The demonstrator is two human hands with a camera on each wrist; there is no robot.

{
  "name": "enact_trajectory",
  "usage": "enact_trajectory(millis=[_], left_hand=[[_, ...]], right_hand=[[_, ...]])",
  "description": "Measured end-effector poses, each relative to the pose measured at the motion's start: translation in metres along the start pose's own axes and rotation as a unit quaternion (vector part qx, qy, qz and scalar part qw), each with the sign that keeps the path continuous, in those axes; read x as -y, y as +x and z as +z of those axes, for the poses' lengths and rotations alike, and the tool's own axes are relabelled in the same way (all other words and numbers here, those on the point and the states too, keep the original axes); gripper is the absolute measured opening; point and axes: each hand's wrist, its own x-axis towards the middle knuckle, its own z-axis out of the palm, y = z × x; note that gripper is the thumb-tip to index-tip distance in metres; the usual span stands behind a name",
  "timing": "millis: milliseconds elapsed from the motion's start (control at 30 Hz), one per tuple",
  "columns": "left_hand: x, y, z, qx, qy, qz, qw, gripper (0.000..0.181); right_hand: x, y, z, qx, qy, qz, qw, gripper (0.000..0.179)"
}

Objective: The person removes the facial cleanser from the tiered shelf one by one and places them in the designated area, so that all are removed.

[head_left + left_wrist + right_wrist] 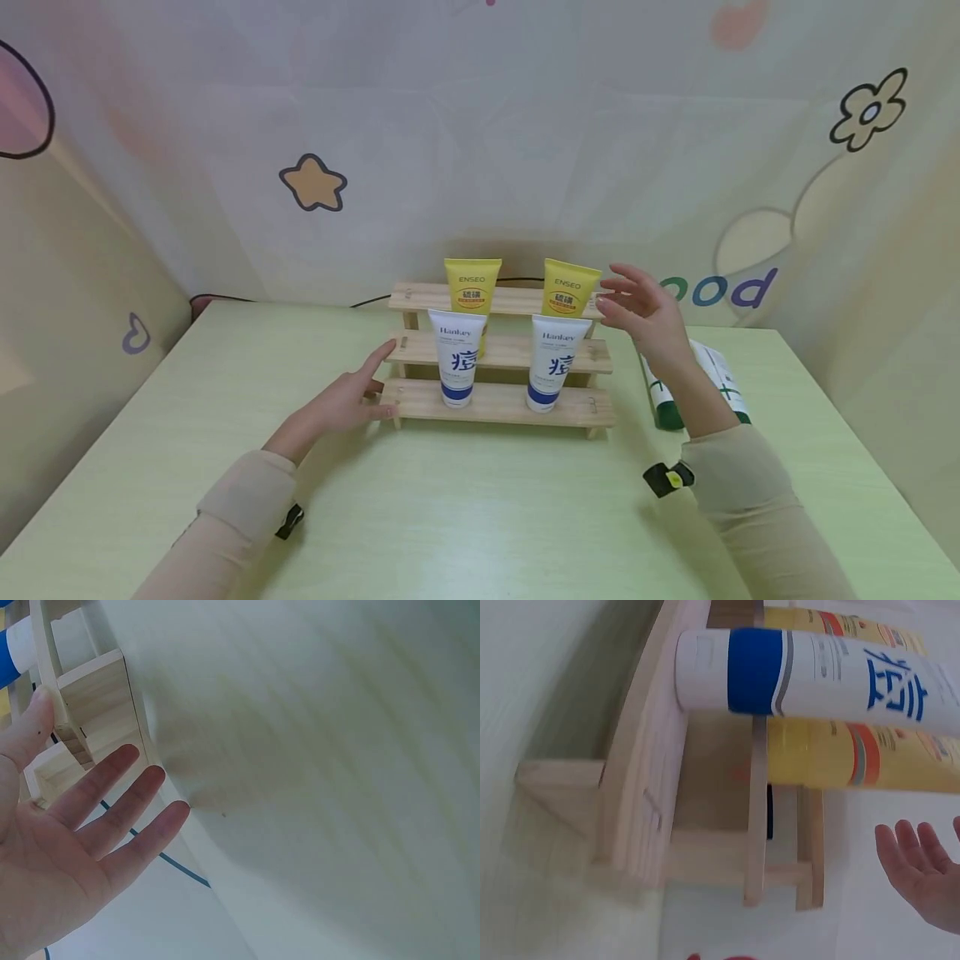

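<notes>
The three-tier pale wooden rack (495,402) stands upright, its steps rising toward twelve o'clock. About its centre in the head view, a yellow ENSEO tube (472,283) stands at eleven and its twin (568,290) at one, both cap-down on the middle tier. White, blue-banded Hankey tubes (454,358) stand cap-down on the lowest tier, at nine and three.
</notes>
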Motion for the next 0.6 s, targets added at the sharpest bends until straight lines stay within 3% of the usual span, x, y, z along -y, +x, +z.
enact_trajectory(millis=[300,433,600], left_hand=[[-0.001,0.000,0.003,0.003,0.000,0.004,1.0000,0.091],[-0.001,0.000,0.003,0.003,0.001,0.005,1.0000,0.091],[-0.001,0.000,0.000,0.002,0.000,-0.003,1.0000,0.092]], right_hand=[[0.004,0.011,0.023,0.006,-0.052,-0.022,0.9984,0.037],[0.004,0.007,0.014,-0.025,-0.054,-0.054,0.9968,0.035],[0.005,-0.002,-0.014,-0.045,-0.066,-0.073,0.9941,0.033]])
